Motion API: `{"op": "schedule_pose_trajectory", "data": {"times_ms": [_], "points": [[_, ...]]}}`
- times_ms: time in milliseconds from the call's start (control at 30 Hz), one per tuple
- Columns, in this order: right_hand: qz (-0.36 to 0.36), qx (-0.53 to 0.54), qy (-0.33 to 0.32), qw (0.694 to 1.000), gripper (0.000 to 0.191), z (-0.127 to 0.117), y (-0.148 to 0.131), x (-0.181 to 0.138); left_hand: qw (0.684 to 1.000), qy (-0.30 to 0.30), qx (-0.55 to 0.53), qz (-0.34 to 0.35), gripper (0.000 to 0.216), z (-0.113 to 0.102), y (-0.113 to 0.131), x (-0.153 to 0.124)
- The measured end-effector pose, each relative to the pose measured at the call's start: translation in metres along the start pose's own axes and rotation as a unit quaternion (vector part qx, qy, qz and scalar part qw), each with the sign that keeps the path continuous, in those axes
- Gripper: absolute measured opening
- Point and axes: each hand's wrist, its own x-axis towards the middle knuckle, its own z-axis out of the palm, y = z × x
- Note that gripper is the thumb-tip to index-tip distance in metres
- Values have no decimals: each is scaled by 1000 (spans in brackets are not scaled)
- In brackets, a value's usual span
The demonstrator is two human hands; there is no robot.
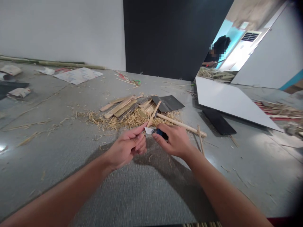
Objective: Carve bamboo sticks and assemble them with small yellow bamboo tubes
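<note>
My left hand is closed around the near end of a thin bamboo strip that points up and away. Beside it, my right hand grips a blue-handled knife. Its pale blade rests against the strip close to my left fingers. Both hands hover over a grey mat on the floor. Just beyond them lies a pile of split bamboo pieces and shavings.
A long bamboo stick and a dark sheet lie past the pile. A black phone and a white slanted board are to the right. Papers lie at the far left. Another person works in the background.
</note>
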Motion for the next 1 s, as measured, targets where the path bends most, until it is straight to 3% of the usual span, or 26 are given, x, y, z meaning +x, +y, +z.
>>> {"op": "schedule_pose_trajectory", "data": {"times_ms": [300, 433, 633, 1000], "points": [[5, -16, 10, 1000, 38, 1, 4, 3, 1000, -6, -13, -9, 16, -1, 2, 1], [14, -10, 19, 1000, 37, -2, 9, 3, 1000, -10, -22, -3, 19, -1, 2, 0], [92, -2, 58, 994, 36, -7, 33, 4, 999, -15, -31, -22, 39, -1, -2, 0], [116, 8, 73, 991, 38, -3, 42, 10, 999, 4, -25, -24, 30, -2, 1, 3]]}}
